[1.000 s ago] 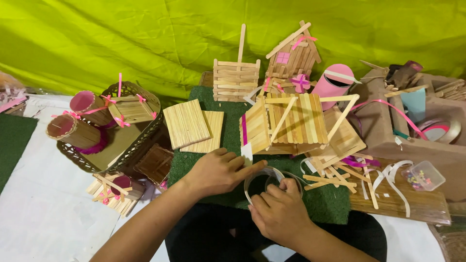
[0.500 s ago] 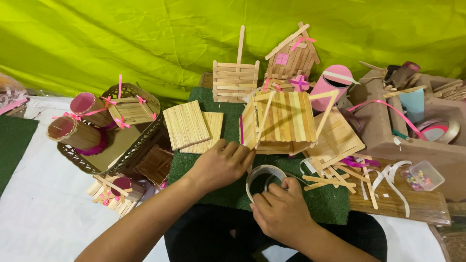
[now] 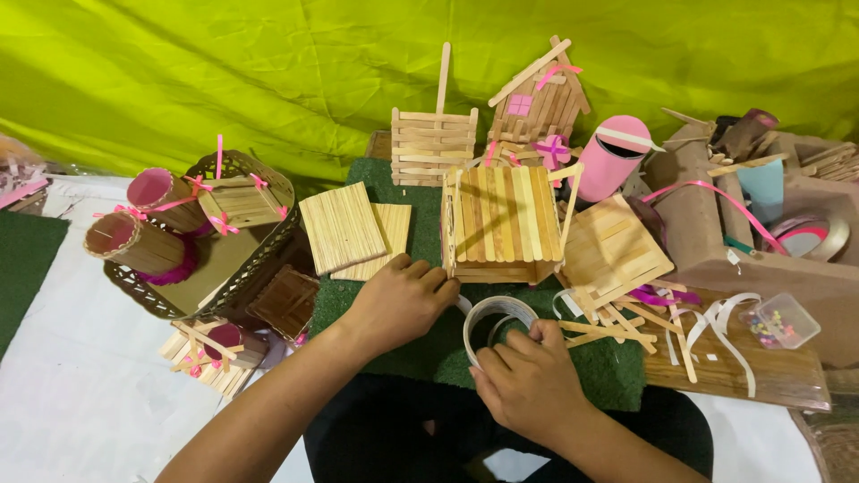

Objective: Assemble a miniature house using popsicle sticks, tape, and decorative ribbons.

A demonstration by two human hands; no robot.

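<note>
Two hands at a craft-stick box and a roll of tape, seen from the head camera.

Head view: the left hand (image 3: 400,300) lies palm down on the green mat (image 3: 617,376), fingers curled loosely, fingertips touching the lower left corner of the craft-stick box (image 3: 503,224); it grips nothing that shows. The right hand (image 3: 528,380) is closed around the near side of a tape roll (image 3: 497,324), which stands on the mat just in front of the box. Two flat stick panels (image 3: 344,228) lie left of the box, a small stick house (image 3: 541,98) and a pink cup (image 3: 614,156) stand behind it, and loose sticks (image 3: 626,313) lie to the right.
</note>
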